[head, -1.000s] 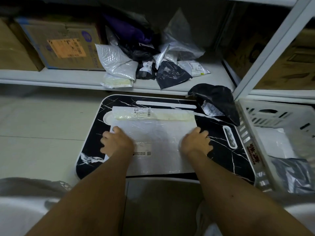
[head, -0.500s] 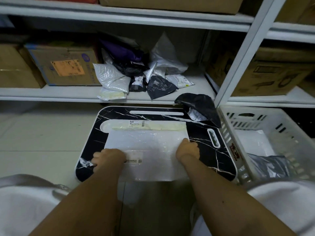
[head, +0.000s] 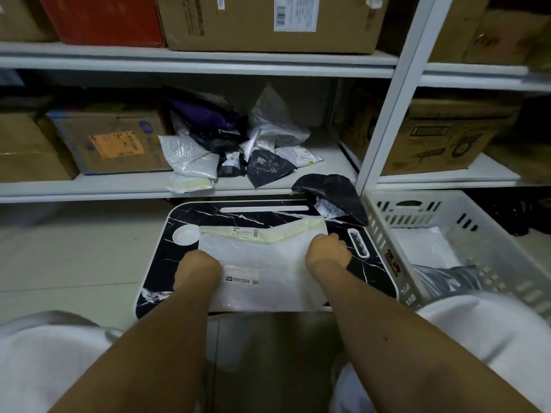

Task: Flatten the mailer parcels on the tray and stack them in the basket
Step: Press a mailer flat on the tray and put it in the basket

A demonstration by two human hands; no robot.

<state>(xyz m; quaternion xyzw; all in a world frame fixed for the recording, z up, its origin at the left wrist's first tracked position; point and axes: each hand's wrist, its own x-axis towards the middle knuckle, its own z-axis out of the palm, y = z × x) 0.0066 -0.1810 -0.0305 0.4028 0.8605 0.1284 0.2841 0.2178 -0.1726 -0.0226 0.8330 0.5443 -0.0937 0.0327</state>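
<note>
A flat white mailer (head: 262, 257) with a cream flap and printed labels lies on the black marble-patterned tray (head: 238, 214). My left hand (head: 198, 265) grips its left edge with the fingers curled under. My right hand (head: 328, 251) grips its right edge, and that side is raised a little off the tray. A crumpled black mailer (head: 334, 192) sits on the tray's far right corner. The white slatted basket (head: 384, 239) stands right of the tray and holds a white mailer (head: 423, 248) and a grey one (head: 447, 278).
A pile of mailers (head: 238, 150) lies on the low shelf behind the tray, beside cardboard boxes (head: 110, 144). A white shelf post (head: 387, 129) rises between tray and basket. Tiled floor (head: 74, 248) lies to the left.
Both hands went from pressing flat on the mailer to gripping its side edges. The mailer's right side has lifted and shifted toward the basket. My view tilted upward.
</note>
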